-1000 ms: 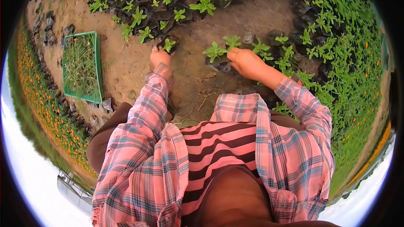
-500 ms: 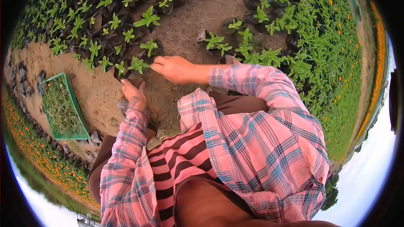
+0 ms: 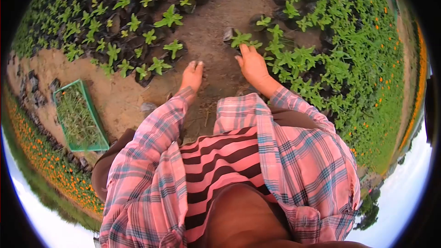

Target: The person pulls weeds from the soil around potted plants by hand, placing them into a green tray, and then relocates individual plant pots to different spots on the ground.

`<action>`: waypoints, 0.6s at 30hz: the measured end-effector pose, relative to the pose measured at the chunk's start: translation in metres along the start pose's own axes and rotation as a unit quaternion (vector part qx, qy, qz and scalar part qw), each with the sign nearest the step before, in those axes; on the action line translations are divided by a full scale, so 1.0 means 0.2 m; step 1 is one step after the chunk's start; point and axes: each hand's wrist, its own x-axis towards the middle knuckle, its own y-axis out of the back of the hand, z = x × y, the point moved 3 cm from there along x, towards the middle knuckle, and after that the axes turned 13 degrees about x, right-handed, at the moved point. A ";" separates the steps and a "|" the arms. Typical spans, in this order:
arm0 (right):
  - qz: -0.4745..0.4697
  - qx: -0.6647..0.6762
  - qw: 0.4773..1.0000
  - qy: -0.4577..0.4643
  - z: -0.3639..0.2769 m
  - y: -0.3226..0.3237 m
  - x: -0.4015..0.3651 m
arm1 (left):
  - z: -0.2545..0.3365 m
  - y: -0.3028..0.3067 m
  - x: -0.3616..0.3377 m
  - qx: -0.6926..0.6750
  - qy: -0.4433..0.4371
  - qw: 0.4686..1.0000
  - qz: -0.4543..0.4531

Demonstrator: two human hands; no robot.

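My right hand (image 3: 254, 67) reaches to the near edge of the right-hand plants, its thumb held apart from the fingers. Its fingertips are right at the leaves of a small green seedling (image 3: 240, 39). Over the bare soil path, my left hand (image 3: 192, 76) has its fingers stretched forward and slightly apart, with nothing visible in them. Just left of it, a seedling (image 3: 159, 65) stands in a dark bag at the corner of the left-hand block. Another seedling (image 3: 173, 48) grows a little farther up that edge.
A green-rimmed tray (image 3: 95, 118) of pulled grass and weeds lies on the soil at left. Rows of bagged seedlings (image 3: 133, 23) fill the upper left. Dense plants (image 3: 342, 57) with orange flowers cover the right. A brown soil path (image 3: 218, 16) runs between them.
My right hand has moved from the left block's corner seedling across to the seedling on the right. My left hand has shifted right, away from the left block, onto the path.
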 end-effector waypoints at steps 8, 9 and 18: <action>0.070 0.050 0.980 0.179 -0.10 0.11 0.24 | -0.04 0.14 0.14 0.038 -0.027 0.996 0.073; 0.032 0.036 0.981 0.187 -0.15 0.11 0.27 | -0.04 0.15 0.15 0.106 -0.069 0.986 0.104; -0.090 0.064 0.961 0.253 -0.19 -0.08 0.34 | 0.13 0.18 0.02 0.218 -0.101 0.967 0.084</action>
